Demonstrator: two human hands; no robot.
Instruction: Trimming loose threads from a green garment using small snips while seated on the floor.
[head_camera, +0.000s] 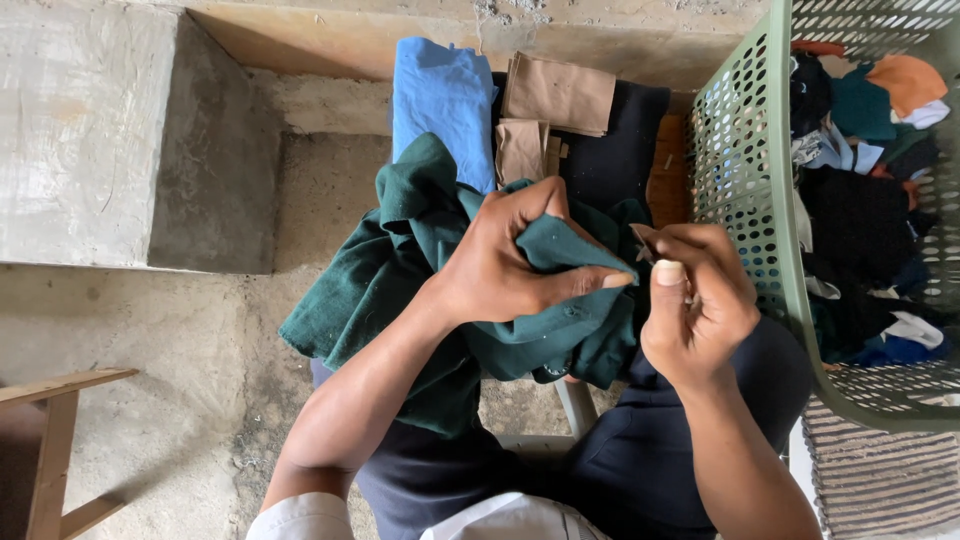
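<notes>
1. your left hand (505, 255) covers the middle of the green garment (400, 290).
2. the small thing pinched in your right hand (695, 300) is too tiny to tell.
3. the basket (745, 190) runs off the right edge.
4. the wooden frame (50, 450) is cut off at left.

A dark green garment (420, 270) of thick, slightly fuzzy cloth lies bunched and crumpled over the person's lap, one fold rising toward the top and a broad flap hanging down to the left. Its middle is gathered and gripped, with a ridge of cloth pinched tight (a small dark button shows near its lower edge).
</notes>
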